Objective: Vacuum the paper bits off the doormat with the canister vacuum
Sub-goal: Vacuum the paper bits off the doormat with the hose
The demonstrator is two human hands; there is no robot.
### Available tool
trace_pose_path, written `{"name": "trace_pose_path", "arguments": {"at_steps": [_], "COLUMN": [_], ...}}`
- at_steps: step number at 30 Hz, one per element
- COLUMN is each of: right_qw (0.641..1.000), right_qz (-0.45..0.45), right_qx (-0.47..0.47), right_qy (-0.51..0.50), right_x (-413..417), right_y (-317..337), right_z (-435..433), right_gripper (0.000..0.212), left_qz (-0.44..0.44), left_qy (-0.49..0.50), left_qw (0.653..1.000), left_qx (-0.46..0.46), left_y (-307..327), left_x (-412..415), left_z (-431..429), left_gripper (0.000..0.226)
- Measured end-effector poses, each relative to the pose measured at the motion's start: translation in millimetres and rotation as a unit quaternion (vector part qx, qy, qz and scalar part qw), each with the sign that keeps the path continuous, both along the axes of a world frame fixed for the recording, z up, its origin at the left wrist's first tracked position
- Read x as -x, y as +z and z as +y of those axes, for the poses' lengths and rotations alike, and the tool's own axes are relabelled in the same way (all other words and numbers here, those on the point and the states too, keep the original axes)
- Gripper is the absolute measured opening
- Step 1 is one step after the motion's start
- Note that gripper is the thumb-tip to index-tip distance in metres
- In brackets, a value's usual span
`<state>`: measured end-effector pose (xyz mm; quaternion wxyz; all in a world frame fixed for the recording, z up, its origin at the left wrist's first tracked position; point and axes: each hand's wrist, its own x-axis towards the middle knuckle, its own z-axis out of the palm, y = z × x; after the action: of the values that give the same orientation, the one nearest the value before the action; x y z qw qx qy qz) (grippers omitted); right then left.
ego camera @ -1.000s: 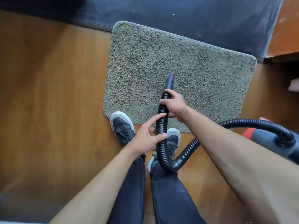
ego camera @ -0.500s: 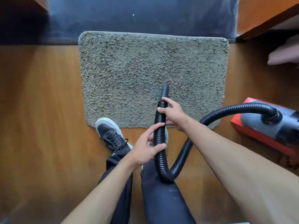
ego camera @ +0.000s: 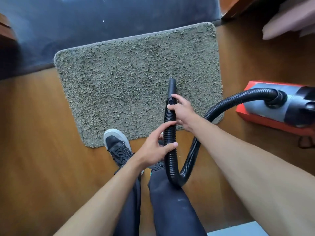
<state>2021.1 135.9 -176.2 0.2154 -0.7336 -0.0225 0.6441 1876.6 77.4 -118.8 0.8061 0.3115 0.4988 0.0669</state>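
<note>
A shaggy grey-green doormat (ego camera: 129, 82) lies on the wooden floor in front of me. No paper bits show on it. The black ribbed vacuum hose (ego camera: 170, 160) loops from my lap up to its smooth nozzle (ego camera: 172, 86), whose tip rests on the mat's right part. My right hand (ego camera: 182, 111) grips the hose just behind the nozzle. My left hand (ego camera: 156, 149) holds the hose lower down between thumb and fingers. The grey canister vacuum (ego camera: 279, 106) with a red base stands on the floor to the right of the mat.
My two legs in dark trousers and a black shoe (ego camera: 117, 145) stand at the mat's near edge. A dark floor strip (ego camera: 102, 16) runs beyond the mat. Wooden furniture (ego camera: 242, 7) and a pale object (ego camera: 289, 23) are at the far right.
The view has swung, so the mat now sits tilted and the canister shows more fully at right. Both hands keep their hold on the hose, and the nozzle stays on the mat's right part.
</note>
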Motion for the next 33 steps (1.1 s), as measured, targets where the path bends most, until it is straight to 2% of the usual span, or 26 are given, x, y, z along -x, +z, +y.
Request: {"name": "trace_pose_path", "arguments": {"at_steps": [9, 17, 27, 33], "right_qw": [0.995, 0.992, 0.998, 0.990], "right_qz": [-0.032, -0.037, -0.012, 0.038], "right_qx": [0.030, 0.049, 0.054, 0.029], "right_qy": [-0.092, -0.111, -0.002, 0.133], "right_x": [-39.7, -42.5, 25.0, 80.4], "right_y": [5.3, 6.7, 7.3, 11.1], "right_z": [-34.2, -57.7, -60.9, -36.8], "right_gripper": [0.052, 0.052, 0.056, 0.055], "left_qz": [0.009, 0.005, 0.041, 0.055], "left_qy": [-0.119, -0.145, -0.072, 0.007], "left_qw": [0.992, 0.988, 0.990, 0.993], "left_qx": [0.035, 0.054, 0.118, 0.105], "left_y": [-0.2, 4.0, 25.2, 47.3], "left_x": [-27.0, -28.8, 29.9, 66.0], "left_z": [6.4, -3.9, -18.9, -25.9], "left_gripper": [0.059, 0.058, 0.059, 0.059]}}
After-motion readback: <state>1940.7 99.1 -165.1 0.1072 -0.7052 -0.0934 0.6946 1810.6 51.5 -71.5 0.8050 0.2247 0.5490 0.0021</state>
